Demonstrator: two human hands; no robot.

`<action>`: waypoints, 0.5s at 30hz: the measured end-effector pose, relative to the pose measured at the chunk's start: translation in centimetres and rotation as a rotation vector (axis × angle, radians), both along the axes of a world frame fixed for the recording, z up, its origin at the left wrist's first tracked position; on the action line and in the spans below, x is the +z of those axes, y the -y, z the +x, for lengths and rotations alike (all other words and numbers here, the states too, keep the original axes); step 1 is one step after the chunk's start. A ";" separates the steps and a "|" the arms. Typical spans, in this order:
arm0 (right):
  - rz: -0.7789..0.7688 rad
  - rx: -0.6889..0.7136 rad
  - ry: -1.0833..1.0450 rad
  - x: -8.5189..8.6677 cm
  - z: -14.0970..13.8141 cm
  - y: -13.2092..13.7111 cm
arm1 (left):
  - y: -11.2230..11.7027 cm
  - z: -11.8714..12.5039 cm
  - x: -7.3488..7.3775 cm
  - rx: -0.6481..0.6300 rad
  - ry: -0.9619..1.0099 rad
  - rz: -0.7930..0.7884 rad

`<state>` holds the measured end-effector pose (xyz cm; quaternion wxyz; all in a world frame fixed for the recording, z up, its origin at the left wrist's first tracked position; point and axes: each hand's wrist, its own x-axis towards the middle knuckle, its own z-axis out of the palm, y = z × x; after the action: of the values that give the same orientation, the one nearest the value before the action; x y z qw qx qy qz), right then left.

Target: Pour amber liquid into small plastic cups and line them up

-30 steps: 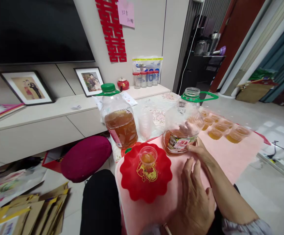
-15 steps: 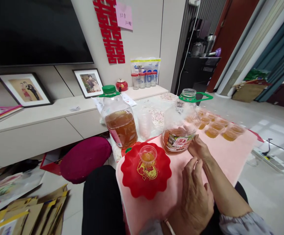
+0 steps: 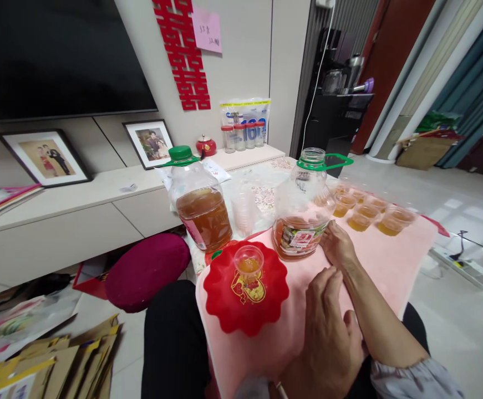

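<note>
My right hand (image 3: 337, 244) is low at the right side of a clear plastic jug (image 3: 301, 238) of amber liquid, fingers loosely extended and partly hidden by it. The jug stands upright and uncapped, with a green handle. My left hand (image 3: 328, 321) is nearer me, fingers stretched out, holding nothing. Left of it, a small clear plastic cup (image 3: 249, 265) with amber liquid stands on a red scalloped plate (image 3: 220, 313). Behind the plate stands a second jug (image 3: 203, 216) with a green cap, also part full of amber liquid.
Several filled cups (image 3: 364, 217) stand at the right on the pink cloth (image 3: 386, 266). A stack of clear cups (image 3: 243, 210) is between the jugs. A maroon stool (image 3: 147, 271) and paper bags (image 3: 75, 354) are at the left. A power strip (image 3: 466, 267) lies on the floor.
My right hand has eased slightly away from the uncapped jug. My left hand has shifted a little, fingers still straight. The cup and plate have not moved on the cloth; the view shifts slightly.
</note>
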<state>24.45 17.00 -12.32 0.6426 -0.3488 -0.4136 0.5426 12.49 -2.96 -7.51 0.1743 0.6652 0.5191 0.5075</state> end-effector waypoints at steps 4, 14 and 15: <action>-0.031 -0.167 -0.003 0.2 0.7 0.1 | 0.3 -3.1 1.8 0.150 0.060 0.185; 0.062 -0.393 -0.015 0.9 1.8 5.3 | -4.0 -15.9 1.3 0.332 0.332 -0.243; 0.066 -0.371 -0.003 1.1 1.7 6.1 | -4.4 -16.1 1.1 0.299 0.395 -0.279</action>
<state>26.12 10.88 -11.25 0.7433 -0.3969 -0.3589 0.4014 -3.61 1.48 -6.39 0.2852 0.4390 0.6324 0.5709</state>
